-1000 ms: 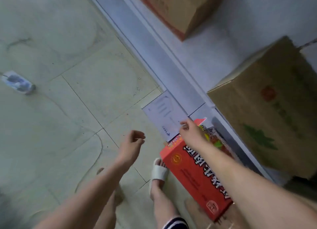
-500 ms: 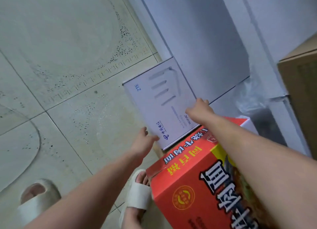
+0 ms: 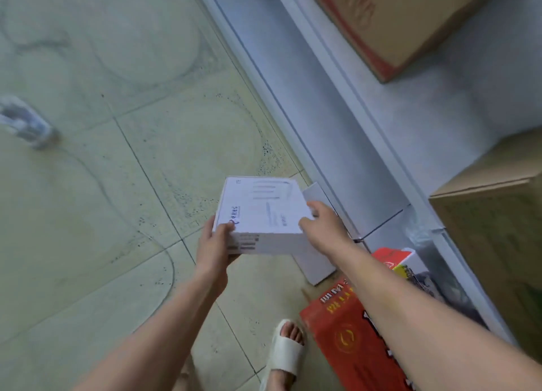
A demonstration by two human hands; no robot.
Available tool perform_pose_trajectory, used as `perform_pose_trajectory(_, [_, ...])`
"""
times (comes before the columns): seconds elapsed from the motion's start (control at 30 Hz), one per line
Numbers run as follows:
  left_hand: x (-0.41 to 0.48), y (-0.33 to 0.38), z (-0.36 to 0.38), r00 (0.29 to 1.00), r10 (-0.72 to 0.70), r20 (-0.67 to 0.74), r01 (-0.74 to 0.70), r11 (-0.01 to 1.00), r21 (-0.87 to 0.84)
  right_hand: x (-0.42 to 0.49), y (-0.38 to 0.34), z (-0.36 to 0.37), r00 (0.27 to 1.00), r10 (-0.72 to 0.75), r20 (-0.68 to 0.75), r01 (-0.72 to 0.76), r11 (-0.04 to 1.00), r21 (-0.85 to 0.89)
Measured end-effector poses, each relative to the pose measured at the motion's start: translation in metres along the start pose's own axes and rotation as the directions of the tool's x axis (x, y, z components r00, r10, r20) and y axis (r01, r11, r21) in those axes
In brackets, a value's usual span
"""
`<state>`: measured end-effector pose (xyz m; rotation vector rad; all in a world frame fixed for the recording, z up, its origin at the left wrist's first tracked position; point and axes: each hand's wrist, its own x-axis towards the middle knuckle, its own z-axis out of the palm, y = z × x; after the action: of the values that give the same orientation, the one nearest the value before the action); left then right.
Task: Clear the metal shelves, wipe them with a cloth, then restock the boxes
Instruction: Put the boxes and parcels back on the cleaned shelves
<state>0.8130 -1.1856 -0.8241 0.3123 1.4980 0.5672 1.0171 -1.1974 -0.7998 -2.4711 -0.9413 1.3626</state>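
Note:
A flat white box (image 3: 261, 211) with faint printed lines on its lid is held above the floor between both hands. My left hand (image 3: 215, 247) grips its near left corner, thumb on the lid. My right hand (image 3: 322, 226) holds its right edge with the fingers curled over the side. A second white box (image 3: 318, 269) lies on the floor just beneath. The grey metal shelf (image 3: 410, 117) runs along the right, with a brown carton (image 3: 401, 18) at the top and another brown carton (image 3: 498, 252) at the right edge.
A red printed carton (image 3: 352, 340) stands on the floor under my right forearm. A foot in a white sandal (image 3: 286, 352) is next to it. A small bluish object (image 3: 25, 123), blurred, lies far left on the tiled floor (image 3: 102, 229).
Both hands have closed on the white box and lifted it off the floor. The view has pulled back from the floor.

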Motion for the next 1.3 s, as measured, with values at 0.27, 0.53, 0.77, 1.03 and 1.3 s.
perform_pose_trajectory(0.27, [-0.231, 0.206, -0.058, 0.959, 0.277, 0.053, -0.27, 0.957, -0.111, -0.231, -0.154, -0.093, 0.98, -0.111, -0.165, 0.187, 0.798, 0.573])
perform_pose_trajectory(0.53, [-0.452, 0.327, -0.116, 0.804, 0.592, 0.058, -0.572, 0.796, -0.201, -0.438, -0.265, -0.173, 0.902, -0.396, -0.17, 0.378, 0.537, 0.754])
perform_pose_trajectory(0.77, [-0.569, 0.356, -0.134, 0.626, 0.78, -0.019, -0.748, 0.593, -0.299, -0.532, -0.306, -0.203, 0.762, -0.524, -0.382, 0.58, 0.287, 0.763])
perform_pose_trajectory(1.03, [-0.678, 0.312, -0.139, 0.433, 0.863, -0.259, -0.883, 0.35, -0.312, -0.592, -0.299, -0.244, 0.549, -0.788, -0.279, 0.661, 0.206, 0.721])
perform_pose_trajectory(1.3, [-0.773, 0.226, -0.184, 0.338, 0.736, -0.586, -0.939, 0.22, -0.264, -0.678, -0.298, -0.215, 0.37, -0.927, -0.066, 0.591, 0.18, 0.786])
